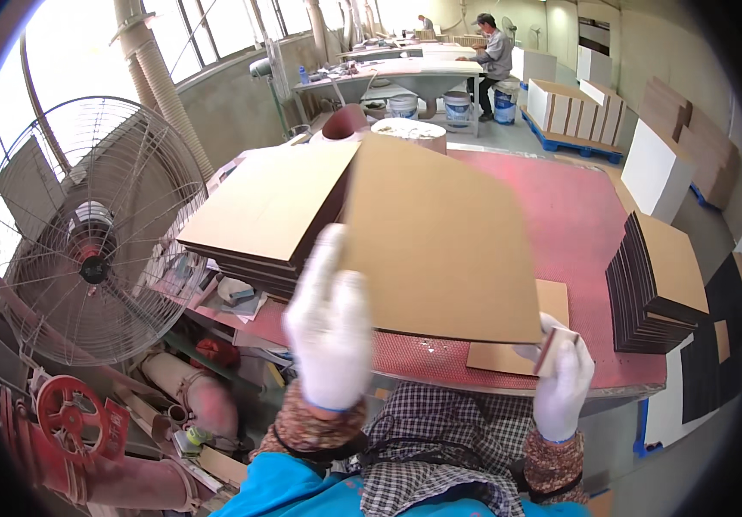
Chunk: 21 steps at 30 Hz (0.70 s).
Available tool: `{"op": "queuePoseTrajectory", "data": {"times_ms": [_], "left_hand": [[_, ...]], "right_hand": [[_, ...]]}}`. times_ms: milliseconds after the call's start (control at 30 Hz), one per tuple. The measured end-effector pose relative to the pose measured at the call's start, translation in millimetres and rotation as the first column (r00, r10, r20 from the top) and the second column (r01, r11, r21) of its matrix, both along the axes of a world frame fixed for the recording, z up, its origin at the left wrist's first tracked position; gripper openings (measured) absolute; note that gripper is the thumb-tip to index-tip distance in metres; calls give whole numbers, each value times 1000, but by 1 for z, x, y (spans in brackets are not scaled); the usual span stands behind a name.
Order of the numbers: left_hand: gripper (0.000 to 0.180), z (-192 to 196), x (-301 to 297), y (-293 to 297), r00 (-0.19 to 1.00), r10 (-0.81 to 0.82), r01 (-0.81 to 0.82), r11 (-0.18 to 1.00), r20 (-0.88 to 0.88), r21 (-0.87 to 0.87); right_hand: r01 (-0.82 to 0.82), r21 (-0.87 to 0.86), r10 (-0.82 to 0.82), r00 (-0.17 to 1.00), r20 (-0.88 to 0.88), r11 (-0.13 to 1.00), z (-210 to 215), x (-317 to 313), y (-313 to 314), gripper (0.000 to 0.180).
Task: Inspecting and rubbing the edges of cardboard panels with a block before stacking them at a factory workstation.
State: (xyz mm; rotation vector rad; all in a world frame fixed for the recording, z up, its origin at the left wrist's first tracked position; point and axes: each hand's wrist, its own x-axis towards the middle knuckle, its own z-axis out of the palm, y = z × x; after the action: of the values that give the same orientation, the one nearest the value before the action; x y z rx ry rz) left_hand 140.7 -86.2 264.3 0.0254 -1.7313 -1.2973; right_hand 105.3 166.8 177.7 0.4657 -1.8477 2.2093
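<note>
A flat brown board (pixel 440 241) is held up at a tilt above the red worktable, its dark edge toward me. My left hand (pixel 329 332), in a white glove, is at the board's left edge with its fingers pointing up along it; the thumb is hidden and the hand is slightly blurred. By the board's near right corner, my right hand (pixel 565 379), also gloved, pinches a small reddish-brown block with a pale face (pixel 552 351), which looks like a sanding block. Another brown board (pixel 496 356) lies flat on the table, partly covered by the raised one.
Stacks of boards stand left (pixel 267 202) and right (pixel 659 276) on the red worktable (pixel 573 198). A large caged fan (pixel 95 233) is at left, above red pipes with a handwheel (pixel 71 418). Far back, a person (pixel 493 60) works at a bench (pixel 397 67).
</note>
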Motion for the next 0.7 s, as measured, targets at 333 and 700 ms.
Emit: {"op": "queuePoseTrajectory", "data": {"times_ms": [333, 700], "left_hand": [[35, 8, 30, -174, 963, 248, -270, 876, 106, 400], [54, -10, -4, -276, 854, 518, -520, 854, 47, 29]], "right_hand": [[-546, -116, 431, 759, -488, 830, 62, -6, -147, 15], [-241, 180, 300, 718, -628, 954, 65, -10, -218, 22]]}}
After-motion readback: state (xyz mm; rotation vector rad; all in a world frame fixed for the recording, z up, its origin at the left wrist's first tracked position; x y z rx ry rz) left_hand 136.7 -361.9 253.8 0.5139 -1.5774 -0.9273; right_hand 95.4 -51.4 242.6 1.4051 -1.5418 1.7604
